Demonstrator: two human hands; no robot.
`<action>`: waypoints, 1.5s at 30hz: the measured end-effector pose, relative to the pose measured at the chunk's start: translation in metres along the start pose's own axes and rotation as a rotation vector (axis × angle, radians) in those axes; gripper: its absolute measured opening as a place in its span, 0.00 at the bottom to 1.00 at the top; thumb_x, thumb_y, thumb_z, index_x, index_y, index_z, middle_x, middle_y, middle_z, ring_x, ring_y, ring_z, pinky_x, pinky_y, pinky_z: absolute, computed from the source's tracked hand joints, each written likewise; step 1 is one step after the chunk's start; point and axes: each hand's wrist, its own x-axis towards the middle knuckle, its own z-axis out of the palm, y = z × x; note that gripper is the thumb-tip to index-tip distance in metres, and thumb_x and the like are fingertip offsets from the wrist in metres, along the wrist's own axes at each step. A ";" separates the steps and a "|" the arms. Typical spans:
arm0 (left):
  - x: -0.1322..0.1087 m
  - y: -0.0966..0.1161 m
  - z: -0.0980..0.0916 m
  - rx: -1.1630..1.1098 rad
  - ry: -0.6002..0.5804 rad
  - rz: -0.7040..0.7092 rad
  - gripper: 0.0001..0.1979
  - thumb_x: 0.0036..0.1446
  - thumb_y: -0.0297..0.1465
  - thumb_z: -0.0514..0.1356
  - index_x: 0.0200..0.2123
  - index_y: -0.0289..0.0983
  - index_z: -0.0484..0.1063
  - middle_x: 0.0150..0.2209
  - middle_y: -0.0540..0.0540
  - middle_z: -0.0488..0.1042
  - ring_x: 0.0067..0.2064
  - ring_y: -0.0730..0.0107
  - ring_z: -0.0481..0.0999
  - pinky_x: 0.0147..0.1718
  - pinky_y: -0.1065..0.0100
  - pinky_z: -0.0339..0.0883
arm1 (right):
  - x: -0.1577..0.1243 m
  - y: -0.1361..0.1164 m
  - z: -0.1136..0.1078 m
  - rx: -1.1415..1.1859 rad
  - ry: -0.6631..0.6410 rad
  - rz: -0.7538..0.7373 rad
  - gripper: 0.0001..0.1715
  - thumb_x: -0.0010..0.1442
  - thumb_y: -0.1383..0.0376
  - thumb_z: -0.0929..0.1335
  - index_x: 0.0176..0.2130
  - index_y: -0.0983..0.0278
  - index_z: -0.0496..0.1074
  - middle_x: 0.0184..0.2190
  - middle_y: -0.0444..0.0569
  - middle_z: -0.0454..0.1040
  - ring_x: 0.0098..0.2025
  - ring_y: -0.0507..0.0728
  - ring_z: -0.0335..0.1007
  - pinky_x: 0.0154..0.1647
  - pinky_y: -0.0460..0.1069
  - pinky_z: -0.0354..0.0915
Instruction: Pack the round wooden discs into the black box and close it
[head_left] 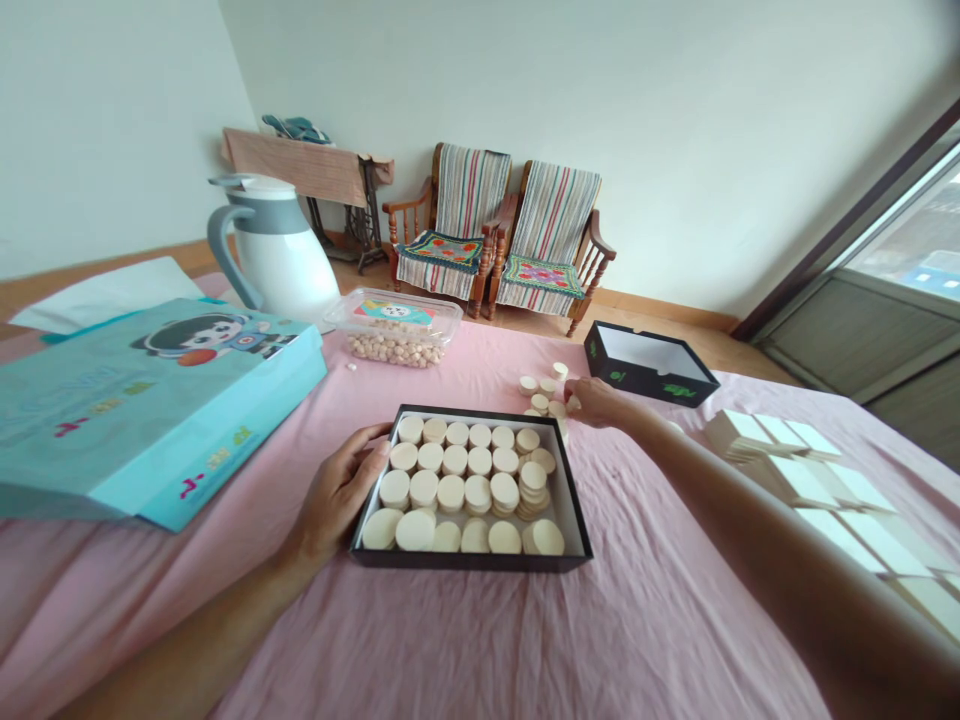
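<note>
Evidently, pale discs (454,460): stacked in rows inside the open box, some stacks at the right end uneven; they look light, stiff and dry, probably sturdy, though a knocked stack could topple.
Loose discs (539,402): scattered just beyond the box's far right corner, on the pink cloth (480,650); best taken by the edge, thumb opposite a finger.
Right hand (598,402): fingers curled at the loose discs, one disc by the tips; too small to tell whether it is pinched.
Left hand (341,485): thumb and fingers against the box's left side; I cannot tell whether they clasp the wall.
Black box (465,562): likely stiff card, weighted by its load; best held by opposite walls.
</note>
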 end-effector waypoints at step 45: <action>-0.004 -0.004 0.000 -0.064 -0.037 0.034 0.27 0.58 0.45 0.53 0.55 0.37 0.63 0.44 0.42 0.77 0.39 0.61 0.77 0.35 0.66 0.70 | -0.086 -0.172 -0.068 0.186 -0.214 -0.605 0.19 0.50 0.70 0.65 0.43 0.65 0.71 0.42 0.54 0.73 0.45 0.60 0.68 0.38 0.48 0.61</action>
